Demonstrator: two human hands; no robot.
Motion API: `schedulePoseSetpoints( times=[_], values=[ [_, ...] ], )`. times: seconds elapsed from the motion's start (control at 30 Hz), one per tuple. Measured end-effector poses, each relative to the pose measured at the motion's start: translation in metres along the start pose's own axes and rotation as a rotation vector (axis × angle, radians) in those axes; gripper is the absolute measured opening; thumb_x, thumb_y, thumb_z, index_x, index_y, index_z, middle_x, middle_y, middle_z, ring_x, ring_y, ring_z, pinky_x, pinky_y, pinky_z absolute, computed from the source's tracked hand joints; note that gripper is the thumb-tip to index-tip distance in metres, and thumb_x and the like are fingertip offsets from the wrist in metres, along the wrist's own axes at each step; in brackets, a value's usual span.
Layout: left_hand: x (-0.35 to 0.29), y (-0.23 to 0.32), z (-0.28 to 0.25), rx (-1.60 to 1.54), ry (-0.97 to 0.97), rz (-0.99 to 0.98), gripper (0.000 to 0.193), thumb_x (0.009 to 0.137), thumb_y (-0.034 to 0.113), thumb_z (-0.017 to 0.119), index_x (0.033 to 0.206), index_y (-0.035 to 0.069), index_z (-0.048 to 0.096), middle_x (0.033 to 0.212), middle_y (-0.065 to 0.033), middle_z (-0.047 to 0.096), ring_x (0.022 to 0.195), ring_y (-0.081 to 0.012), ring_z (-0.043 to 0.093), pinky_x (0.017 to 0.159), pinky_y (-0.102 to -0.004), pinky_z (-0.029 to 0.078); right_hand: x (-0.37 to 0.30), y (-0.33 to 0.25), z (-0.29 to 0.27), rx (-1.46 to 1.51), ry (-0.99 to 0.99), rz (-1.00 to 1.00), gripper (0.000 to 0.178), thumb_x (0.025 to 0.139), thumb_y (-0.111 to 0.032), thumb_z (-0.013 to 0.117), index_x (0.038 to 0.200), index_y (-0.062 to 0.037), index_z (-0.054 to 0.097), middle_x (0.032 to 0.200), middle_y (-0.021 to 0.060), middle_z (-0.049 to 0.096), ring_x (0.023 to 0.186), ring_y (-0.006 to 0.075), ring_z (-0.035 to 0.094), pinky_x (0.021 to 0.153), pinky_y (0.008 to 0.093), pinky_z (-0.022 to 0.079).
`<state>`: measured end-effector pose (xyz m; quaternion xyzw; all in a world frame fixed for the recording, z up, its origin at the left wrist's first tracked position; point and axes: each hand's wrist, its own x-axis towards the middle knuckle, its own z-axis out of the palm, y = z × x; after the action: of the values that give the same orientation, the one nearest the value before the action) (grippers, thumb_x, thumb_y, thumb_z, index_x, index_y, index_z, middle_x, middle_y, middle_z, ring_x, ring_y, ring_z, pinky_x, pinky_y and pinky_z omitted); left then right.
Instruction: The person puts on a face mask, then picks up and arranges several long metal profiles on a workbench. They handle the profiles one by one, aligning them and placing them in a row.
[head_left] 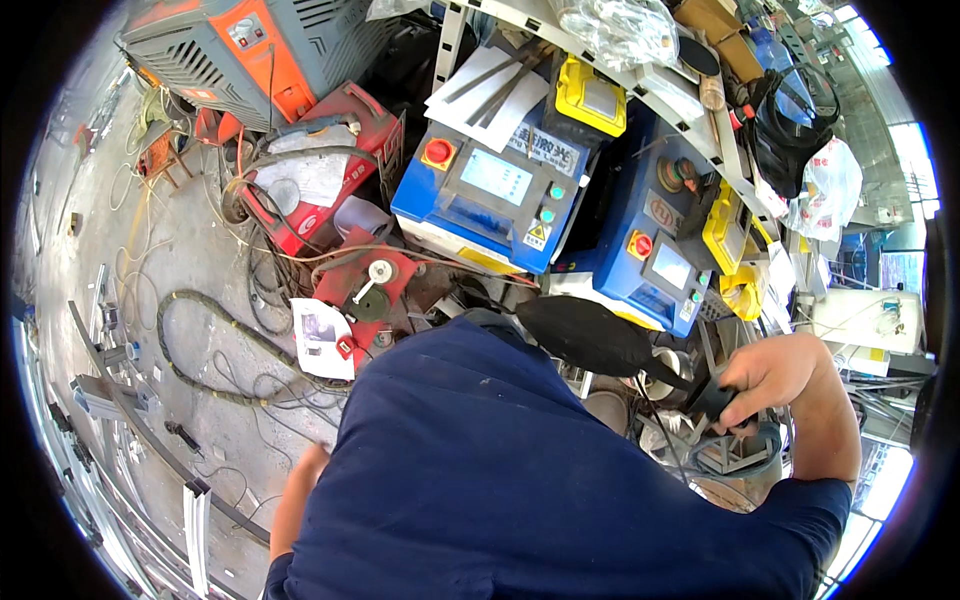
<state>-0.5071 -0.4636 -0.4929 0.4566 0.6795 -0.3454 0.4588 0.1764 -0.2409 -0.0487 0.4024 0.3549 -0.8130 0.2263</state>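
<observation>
My right hand (768,382) is closed around a small black blocky object (712,400) at the right; its exact kind does not show. A black strap seems to run from there toward a dark, padded oval piece (585,335) in front of my body. Only a small part of my left hand (316,458) shows at my left side. My dark blue shirt hides its fingers, so what it holds, if anything, is not visible. Below the right hand lie metal pieces and a coil of blue-grey cable (745,455).
Two blue-and-white machines (490,190) with screens and red knobs stand ahead under a cluttered metal shelf (690,125). A red machine (320,190) and a grey-orange cabinet (275,60) stand left. Thick hose (215,375) and cables cross the floor; metal profiles (195,530) lie at far left.
</observation>
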Motion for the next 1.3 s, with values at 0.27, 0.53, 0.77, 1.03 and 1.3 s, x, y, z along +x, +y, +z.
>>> schedulePoseSetpoints(
  times=[0.27, 0.53, 0.77, 1.03, 1.3],
  values=[
    [-0.003, 0.055, 0.039, -0.462, -0.015, 0.104, 0.049, 0.095, 0.036, 0.063, 0.127, 0.0, 0.057, 0.123, -0.0203, 0.065, 0.12, -0.0331, 0.06, 0.099, -0.0433, 0.047, 0.067, 0.029, 0.043, 0.091, -0.332, 0.05, 0.034, 0.105, -0.028, 0.054, 0.086, -0.0002, 0.057, 0.069, 0.0002, 0.055, 0.067, 0.0105, 0.055, 0.062, 0.0274, 0.046],
    [-0.003, 0.074, 0.054, -0.961, 0.071, 0.179, 0.046, 0.097, 0.035, 0.06, 0.125, -0.001, 0.058, 0.122, -0.0198, 0.065, 0.121, -0.0322, 0.06, 0.101, -0.043, 0.045, 0.083, 0.012, 0.089, 0.249, -0.31, 0.023, 0.033, 0.1, -0.026, 0.063, 0.093, 0.0066, 0.063, 0.079, 0.0054, 0.066, 0.076, 0.011, 0.059, 0.067, 0.0299, 0.049],
    [-0.008, 0.082, 0.148, -1.423, -0.121, 0.071, 0.044, 0.098, 0.035, 0.058, 0.123, -0.002, 0.059, 0.122, -0.0193, 0.066, 0.121, -0.0313, 0.059, 0.103, -0.0426, 0.043, 0.078, -0.02, 0.113, 0.13, -0.026, 0.089, 0.035, 0.097, -0.029, 0.066, 0.094, 0.0061, 0.064, 0.079, 0.0046, 0.066, 0.076, 0.012, 0.058, 0.065, 0.03, 0.046],
    [-0.042, 0.136, 0.218, -1.772, -0.378, -0.059, 0.042, 0.1, 0.034, 0.056, 0.121, -0.002, 0.06, 0.121, -0.0188, 0.066, 0.122, -0.0303, 0.059, 0.106, -0.0422, 0.041, 0.116, -0.078, 0.121, 0.139, 0.136, 0.382, 0.034, 0.097, -0.03, 0.065, 0.095, 0.0041, 0.063, 0.076, 0.0044, 0.063, 0.071, 0.0125, 0.055, 0.062, 0.0293, 0.044],
    [-0.075, 0.195, 0.241, -2.02, -0.557, -0.144, 0.041, 0.101, 0.033, 0.054, 0.119, -0.003, 0.061, 0.12, -0.0183, 0.066, 0.123, -0.0293, 0.059, 0.108, -0.0419, 0.039, 0.15, -0.099, 0.1, 0.16, 0.28, 0.498, 0.034, 0.098, -0.032, 0.064, 0.097, 0.0021, 0.062, 0.073, 0.0041, 0.061, 0.066, 0.0131, 0.053, 0.058, 0.0287, 0.042]
  ],
)
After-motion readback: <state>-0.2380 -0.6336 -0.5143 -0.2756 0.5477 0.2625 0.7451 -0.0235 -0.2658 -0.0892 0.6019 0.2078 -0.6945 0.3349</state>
